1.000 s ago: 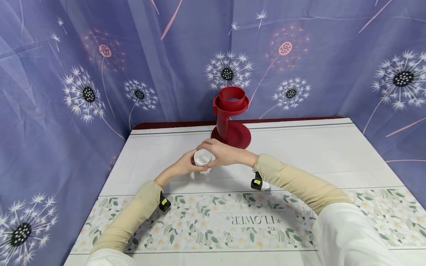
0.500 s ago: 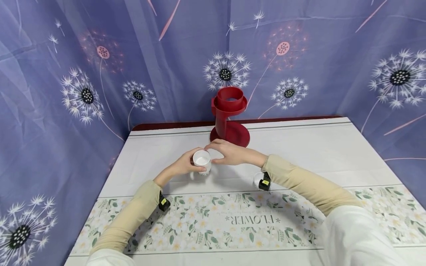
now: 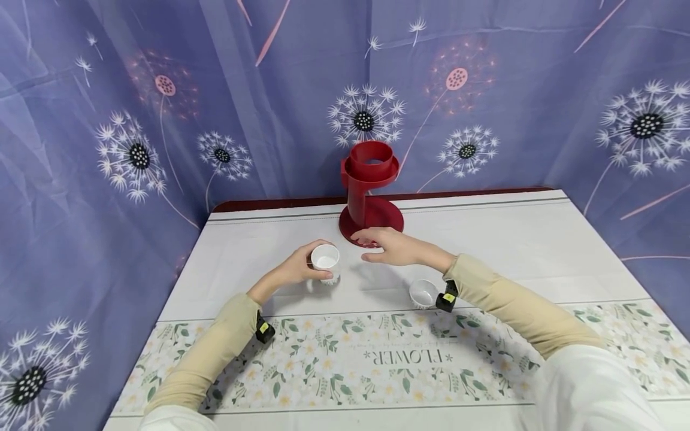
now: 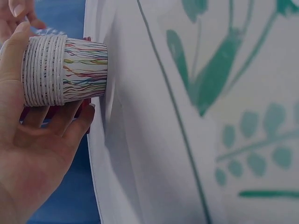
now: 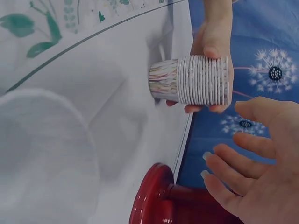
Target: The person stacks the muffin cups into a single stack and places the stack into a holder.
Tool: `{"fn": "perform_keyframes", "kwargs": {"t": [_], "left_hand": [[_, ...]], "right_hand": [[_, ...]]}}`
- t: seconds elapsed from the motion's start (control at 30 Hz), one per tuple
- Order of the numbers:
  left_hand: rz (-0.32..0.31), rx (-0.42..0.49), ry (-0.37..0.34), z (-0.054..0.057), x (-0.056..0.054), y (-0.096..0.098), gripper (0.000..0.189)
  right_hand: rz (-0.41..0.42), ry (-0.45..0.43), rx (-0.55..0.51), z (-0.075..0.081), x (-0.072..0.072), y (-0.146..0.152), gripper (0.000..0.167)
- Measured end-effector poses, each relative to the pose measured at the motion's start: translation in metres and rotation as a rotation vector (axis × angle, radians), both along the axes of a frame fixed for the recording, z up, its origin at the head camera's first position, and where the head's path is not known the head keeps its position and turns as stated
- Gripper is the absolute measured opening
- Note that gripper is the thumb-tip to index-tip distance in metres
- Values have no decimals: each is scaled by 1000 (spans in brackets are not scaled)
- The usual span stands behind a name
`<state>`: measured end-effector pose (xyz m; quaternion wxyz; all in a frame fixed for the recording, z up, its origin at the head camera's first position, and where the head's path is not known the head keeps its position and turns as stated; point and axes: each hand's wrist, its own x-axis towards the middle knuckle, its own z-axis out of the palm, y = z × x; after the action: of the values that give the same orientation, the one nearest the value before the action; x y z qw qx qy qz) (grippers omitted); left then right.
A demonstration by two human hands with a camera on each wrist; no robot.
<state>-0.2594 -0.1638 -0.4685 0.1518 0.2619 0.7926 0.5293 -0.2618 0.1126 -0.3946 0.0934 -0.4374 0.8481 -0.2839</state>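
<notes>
A stack of nested paper cups (image 4: 44,70), white inside with colourful wavy lines on the outside, stands upright on the table. My left hand (image 3: 294,266) grips this stack, fingers and thumb round its sides, as the left wrist view also shows. My right hand (image 3: 398,246) is in the air to the right of the stack, apart from it, with relaxed fingers and nothing held. In the right wrist view its fingers (image 5: 233,163) are spread. A single white paper cup (image 3: 423,293) stands on the table below the right wrist.
Behind the hands, a red stand (image 3: 357,203) with a round base and a ring on top stands near the table's far edge. A white tablecloth (image 3: 485,239) with a floral band covers the table. A purple dandelion curtain (image 3: 291,120) hangs behind.
My right hand has let go of the cup stack and moved away to the right. The single cup by the right wrist has come into fuller view. My left hand stays on the stack.
</notes>
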Motion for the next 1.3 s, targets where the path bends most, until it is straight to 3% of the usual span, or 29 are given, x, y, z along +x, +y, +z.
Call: {"fn": "perform_keyframes", "kwargs": {"t": [0.43, 0.7, 0.97, 1.3], "left_hand": [[0, 13, 6, 0, 2, 0, 63], [1, 6, -1, 1, 3, 1, 64], [0, -7, -5, 27, 16, 4, 61], [6, -19, -4, 28, 17, 5, 61]], "right_hand": [[31, -164, 120, -5, 4, 36, 40], [42, -164, 160, -11, 8, 53, 41], [25, -186, 152, -18, 11, 67, 41], [13, -273, 155, -22, 22, 78, 49]]}}
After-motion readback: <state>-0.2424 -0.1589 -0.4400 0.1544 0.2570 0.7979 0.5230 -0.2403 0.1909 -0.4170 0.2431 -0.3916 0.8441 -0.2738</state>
